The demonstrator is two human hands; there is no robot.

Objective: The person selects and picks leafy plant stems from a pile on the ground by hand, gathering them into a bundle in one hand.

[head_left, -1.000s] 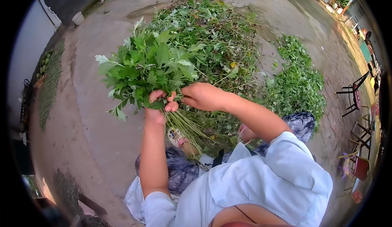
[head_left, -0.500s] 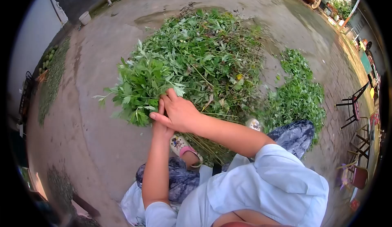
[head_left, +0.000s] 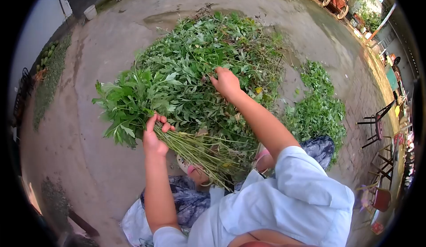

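Note:
My left hand [head_left: 156, 137] is closed around a bunch of leafy green stems [head_left: 133, 98], low in front of my legs. The leaves fan out to the left, and the long bare stalks [head_left: 199, 151] run right towards my feet. Over the middle of the big heap of cut leafy plants [head_left: 195, 47], my right hand [head_left: 226, 85] has its fingers curled in a pinch on a leafy stem. Just what lies between those fingertips is partly hidden.
A smaller pile of green leaves [head_left: 321, 109] lies on the concrete to the right. Chairs [head_left: 377, 122] stand along the right side. A white bucket [head_left: 90, 12] is at the far left wall, near a strip of drying greenery [head_left: 53, 78]. My shoes are close to the stalks.
My right hand has left the bunch and moved right and up to the heap. My left hand has shifted left and slightly down with the bunch, whose stalks now show.

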